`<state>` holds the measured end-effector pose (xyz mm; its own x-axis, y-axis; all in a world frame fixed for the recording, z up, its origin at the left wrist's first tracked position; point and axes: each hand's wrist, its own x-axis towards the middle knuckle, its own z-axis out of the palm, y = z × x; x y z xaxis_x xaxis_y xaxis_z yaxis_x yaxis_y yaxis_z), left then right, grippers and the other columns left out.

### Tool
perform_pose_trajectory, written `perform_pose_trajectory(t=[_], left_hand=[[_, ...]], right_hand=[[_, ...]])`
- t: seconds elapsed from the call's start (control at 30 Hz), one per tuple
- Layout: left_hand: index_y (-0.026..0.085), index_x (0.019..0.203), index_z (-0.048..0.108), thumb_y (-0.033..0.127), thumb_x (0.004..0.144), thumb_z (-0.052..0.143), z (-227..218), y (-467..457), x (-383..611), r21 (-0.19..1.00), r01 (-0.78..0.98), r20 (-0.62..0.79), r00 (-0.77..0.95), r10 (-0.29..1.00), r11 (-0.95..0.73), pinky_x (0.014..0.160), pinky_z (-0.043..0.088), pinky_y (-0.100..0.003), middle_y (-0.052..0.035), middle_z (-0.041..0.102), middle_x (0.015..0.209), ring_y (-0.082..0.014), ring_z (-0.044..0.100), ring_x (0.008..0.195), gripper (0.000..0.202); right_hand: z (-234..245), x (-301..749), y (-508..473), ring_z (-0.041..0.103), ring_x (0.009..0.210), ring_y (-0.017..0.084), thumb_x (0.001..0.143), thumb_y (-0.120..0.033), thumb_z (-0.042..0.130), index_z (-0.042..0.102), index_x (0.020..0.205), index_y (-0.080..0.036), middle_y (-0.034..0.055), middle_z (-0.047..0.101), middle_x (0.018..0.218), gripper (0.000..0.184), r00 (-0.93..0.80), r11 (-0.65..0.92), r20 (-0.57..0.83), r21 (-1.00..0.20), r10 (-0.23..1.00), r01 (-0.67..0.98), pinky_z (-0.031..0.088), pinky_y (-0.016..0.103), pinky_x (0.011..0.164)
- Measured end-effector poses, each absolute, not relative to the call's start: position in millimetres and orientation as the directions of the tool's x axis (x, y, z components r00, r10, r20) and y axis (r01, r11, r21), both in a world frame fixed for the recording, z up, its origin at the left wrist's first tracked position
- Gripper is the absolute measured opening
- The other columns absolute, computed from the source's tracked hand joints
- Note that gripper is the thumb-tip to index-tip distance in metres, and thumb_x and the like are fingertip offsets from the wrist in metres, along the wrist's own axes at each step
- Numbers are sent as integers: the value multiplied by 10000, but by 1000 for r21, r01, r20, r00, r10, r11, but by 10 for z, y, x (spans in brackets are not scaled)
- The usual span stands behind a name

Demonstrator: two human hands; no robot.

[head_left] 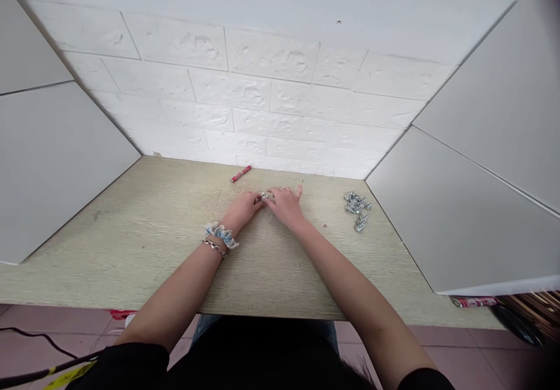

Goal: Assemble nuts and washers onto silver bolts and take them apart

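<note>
My left hand (pixel 243 208) and my right hand (pixel 285 203) meet at the middle of a pale wooden table (pixel 144 232). Between their fingertips sits a small shiny metal part (pixel 264 196), pinched from both sides. The left fingers are curled round it. My right thumb sticks out to the right while the other fingers close on the part. A blue-white scrunchie (pixel 221 234) and a thin metal bracelet (pixel 213 246) circle my left wrist.
A heap of several small metal parts (pixel 357 208) lies to the right of my hands. A red pen-like stick (pixel 240 174) lies near the white brick wall. White panels stand at both sides. Below the table are a pink tiled floor and a black cable (pixel 30 343).
</note>
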<state>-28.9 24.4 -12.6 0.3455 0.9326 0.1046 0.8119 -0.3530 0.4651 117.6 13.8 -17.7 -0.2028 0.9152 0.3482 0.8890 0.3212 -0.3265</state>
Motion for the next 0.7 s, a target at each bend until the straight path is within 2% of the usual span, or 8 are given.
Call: perform_pose_trajectory(t=[0.07,0.17,0.3,0.43,0.57,0.7], left_hand=[[161,851,637,372,773,496,-109,239,-297,480,807,99,340,935,-344,659,375,-279,-69,605,781,-201,531,750,265],[180,914,637,364,724,564,-84,221,-330,526,797,88,295,952,-295,640,371,-270,-51,619,789,-197,542,741,275],[185,976,622,391,658,639,-39,205,-376,566,800,93,180,979,-201,619,358,-261,-44,621,788,-192,543,726,379],[184,871,639,491,665,612,17,191,-362,605,779,152,88,984,-163,589,338,-258,-33,595,730,-173,524,678,371],[179,706,634,565,756,455,53,159,-311,636,752,203,57,978,-175,552,304,-265,-13,547,585,-152,482,590,429],[174,737,655,506,844,310,66,108,-267,652,725,268,54,962,-222,582,316,-268,-10,513,509,-158,490,584,491]], right_hand=[[-136,1262,125,483,973,233,832,-401,438,588,990,-221,65,611,978,282,-171,305,374,-336,912,891,-19,568,981],[-18,1540,99,484,981,245,834,-402,420,610,954,-220,78,600,1016,289,-72,217,380,-353,922,910,13,582,970],[171,2136,28,514,937,253,800,-285,448,658,828,-200,97,602,971,228,138,-34,351,-288,926,957,141,560,938],[272,2672,-87,550,887,248,701,-206,523,663,744,-185,98,623,875,148,323,-278,148,-261,935,925,336,416,807],[256,2889,-170,572,859,236,644,-204,575,654,778,-199,97,635,876,156,429,-422,-13,-216,903,881,390,323,661],[177,2892,-172,579,874,246,628,-191,580,647,821,-192,113,635,914,205,472,-478,-78,-128,878,869,407,312,633]])
